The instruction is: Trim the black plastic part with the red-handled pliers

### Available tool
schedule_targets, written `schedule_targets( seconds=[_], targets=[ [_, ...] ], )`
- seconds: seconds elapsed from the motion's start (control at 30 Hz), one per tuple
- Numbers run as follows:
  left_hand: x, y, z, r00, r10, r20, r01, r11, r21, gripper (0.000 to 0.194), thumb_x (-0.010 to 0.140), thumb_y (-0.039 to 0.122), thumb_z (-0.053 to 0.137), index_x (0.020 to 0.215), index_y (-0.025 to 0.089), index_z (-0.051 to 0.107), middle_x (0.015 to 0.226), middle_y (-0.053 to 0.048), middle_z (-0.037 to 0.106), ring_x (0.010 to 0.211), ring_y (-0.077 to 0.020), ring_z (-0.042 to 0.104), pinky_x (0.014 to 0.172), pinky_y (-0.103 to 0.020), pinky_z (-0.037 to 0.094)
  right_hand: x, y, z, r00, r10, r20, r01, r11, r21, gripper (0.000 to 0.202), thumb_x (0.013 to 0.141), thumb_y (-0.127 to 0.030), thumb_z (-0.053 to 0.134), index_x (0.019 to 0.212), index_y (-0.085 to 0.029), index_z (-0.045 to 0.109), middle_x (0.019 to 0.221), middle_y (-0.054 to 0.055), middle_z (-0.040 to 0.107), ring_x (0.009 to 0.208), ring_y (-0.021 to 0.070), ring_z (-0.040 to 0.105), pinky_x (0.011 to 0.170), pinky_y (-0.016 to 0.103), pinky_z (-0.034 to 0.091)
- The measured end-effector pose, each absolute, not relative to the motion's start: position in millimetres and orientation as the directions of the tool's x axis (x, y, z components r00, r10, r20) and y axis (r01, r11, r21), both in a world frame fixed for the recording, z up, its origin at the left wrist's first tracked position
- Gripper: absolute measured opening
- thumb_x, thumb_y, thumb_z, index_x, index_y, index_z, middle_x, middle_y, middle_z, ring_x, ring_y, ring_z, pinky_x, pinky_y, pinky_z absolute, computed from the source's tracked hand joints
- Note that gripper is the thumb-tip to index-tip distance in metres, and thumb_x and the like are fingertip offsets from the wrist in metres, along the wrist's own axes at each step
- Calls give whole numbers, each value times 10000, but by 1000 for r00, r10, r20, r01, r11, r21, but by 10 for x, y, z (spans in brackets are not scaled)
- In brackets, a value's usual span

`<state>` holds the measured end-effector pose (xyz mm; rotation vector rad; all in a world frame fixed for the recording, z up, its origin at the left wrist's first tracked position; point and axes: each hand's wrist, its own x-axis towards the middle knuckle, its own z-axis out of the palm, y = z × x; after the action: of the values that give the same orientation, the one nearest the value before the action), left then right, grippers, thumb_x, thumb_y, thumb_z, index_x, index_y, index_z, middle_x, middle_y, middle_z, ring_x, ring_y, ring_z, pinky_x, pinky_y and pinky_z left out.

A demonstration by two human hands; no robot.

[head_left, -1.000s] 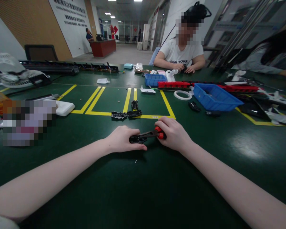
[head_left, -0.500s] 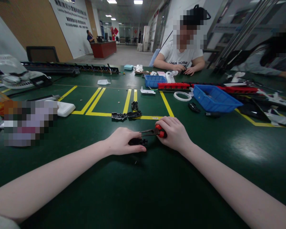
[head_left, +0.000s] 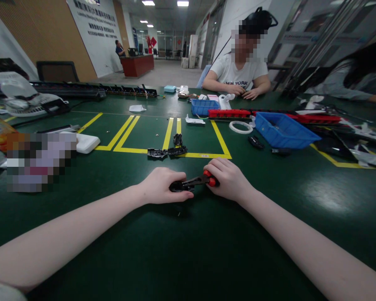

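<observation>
My left hand (head_left: 163,186) grips a small black plastic part (head_left: 176,186) between thumb and fingers, just above the green table. My right hand (head_left: 227,177) is closed round the red handles of a pair of pliers (head_left: 198,180). The plier jaws point left and lie over the right end of the black part; whether they bite on it I cannot tell. Beyond my hands, several similar black parts (head_left: 157,153) lie by the yellow tape. A tiny light-coloured scrap (head_left: 179,214) is on the table below my left hand.
A large blue bin (head_left: 285,130) and a smaller blue bin (head_left: 204,107) stand beyond my right hand, near a white ring (head_left: 240,127) and long red strips (head_left: 229,113). To the left lies a white box (head_left: 87,143). Across the table sits a person (head_left: 238,75).
The pliers have dropped from the fingertips of my left hand onto the black part, and my right hand has lowered slightly. My left hand holds nearly still.
</observation>
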<state>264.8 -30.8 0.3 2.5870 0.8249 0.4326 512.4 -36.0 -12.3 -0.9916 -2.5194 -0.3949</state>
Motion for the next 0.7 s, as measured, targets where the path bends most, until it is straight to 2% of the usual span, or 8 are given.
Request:
schedule_targets(
  seconds=[0.17, 0.37, 0.57, 0.7],
  targets=[
    [2642, -293, -7, 763, 630, 142, 504, -719, 479, 426, 862, 570, 546, 701, 176, 539, 591, 29, 503, 531, -127, 466, 512, -227, 269, 5126, -374, -127, -660, 567, 493, 692, 714, 104, 207, 742, -176, 568, 944, -133, 581, 989, 151, 610, 877, 263, 574, 759, 374, 496],
    [2633, -253, -21, 773, 630, 78, 502, -682, 532, 442, 861, 587, 562, 714, 171, 539, 598, 39, 507, 526, -117, 450, 516, -232, 260, 5121, -380, -116, -648, 574, 502, 705, 701, 109, 146, 746, -172, 560, 889, -146, 566, 944, 138, 596, 838, 248, 562, 729, 359, 494],
    [2639, -247, -20, 786, 613, 83, 477, -687, 548, 456, 839, 616, 584, 736, 173, 545, 617, 43, 518, 542, -119, 459, 523, -233, 265, 5116, -388, -106, -641, 587, 495, 713, 694, 100, 139, 745, -183, 568, 880, -151, 560, 940, 133, 594, 847, 249, 557, 739, 354, 481],
    [2643, -252, -19, 771, 630, 86, 489, -673, 555, 447, 839, 614, 580, 750, 177, 553, 629, 41, 531, 550, -121, 473, 523, -230, 275, 5111, -391, -104, -638, 617, 462, 723, 685, 84, 126, 746, -191, 573, 865, -155, 557, 916, 121, 596, 776, 226, 537, 704, 344, 459]
  ],
)
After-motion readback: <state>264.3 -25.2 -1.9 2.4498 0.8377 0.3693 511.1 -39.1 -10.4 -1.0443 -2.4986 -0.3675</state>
